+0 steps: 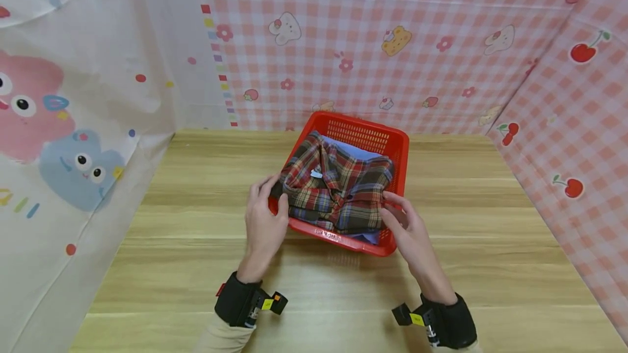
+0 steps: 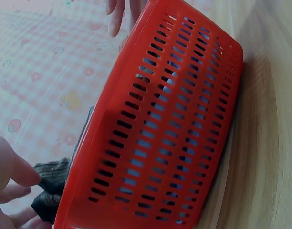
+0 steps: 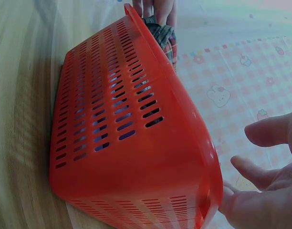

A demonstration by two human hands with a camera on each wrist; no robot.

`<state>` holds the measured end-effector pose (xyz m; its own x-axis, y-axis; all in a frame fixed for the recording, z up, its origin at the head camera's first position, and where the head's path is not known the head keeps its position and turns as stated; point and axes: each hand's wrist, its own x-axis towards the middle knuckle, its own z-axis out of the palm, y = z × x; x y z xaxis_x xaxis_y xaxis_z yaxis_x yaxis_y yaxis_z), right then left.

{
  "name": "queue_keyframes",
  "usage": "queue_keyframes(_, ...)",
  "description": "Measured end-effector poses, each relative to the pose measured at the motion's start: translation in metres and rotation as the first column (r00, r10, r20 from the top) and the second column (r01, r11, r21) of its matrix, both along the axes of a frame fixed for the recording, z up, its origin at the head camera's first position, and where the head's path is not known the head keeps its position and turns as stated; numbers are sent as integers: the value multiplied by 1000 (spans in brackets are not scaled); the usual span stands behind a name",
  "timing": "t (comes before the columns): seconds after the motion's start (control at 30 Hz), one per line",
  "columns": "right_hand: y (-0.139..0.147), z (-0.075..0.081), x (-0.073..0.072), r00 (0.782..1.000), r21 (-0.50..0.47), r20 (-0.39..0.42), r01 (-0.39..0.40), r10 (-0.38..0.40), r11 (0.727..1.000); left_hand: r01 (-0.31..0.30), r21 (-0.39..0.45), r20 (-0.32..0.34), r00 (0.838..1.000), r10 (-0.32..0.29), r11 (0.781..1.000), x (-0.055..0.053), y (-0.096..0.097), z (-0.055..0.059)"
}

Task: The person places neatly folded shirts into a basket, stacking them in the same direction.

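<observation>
A folded plaid shirt (image 1: 360,208) with a collar and a small pale label lies in a red plastic basket (image 1: 402,148). Under it, light blue cloth (image 1: 350,149) shows at the back and at the front right. My left hand (image 1: 266,225) is at the basket's left rim, and in the left wrist view its thumb and fingers pinch a dark edge of the shirt (image 2: 53,171). Across the basket, my right hand (image 1: 412,236) is at the right rim by the shirt's side. Its fingers (image 3: 263,174) are spread, with nothing between them in the right wrist view.
The basket stands on a wood-grain table (image 1: 196,266). Behind it hangs a pink checked cloth (image 1: 314,59), with a white printed curtain (image 1: 108,140) on the left and more checked cloth (image 1: 564,140) on the right. Black camera straps are around both wrists.
</observation>
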<state>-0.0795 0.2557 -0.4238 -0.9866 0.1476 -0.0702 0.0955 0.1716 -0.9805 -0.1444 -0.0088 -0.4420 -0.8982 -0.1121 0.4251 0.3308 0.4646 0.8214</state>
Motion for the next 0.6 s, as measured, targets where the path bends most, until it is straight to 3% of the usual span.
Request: queue_keyframes(0.6,7,-2,8,998,24,-30,53,-53,998,12,66,-42,999,-9,998,6,-18,-3)
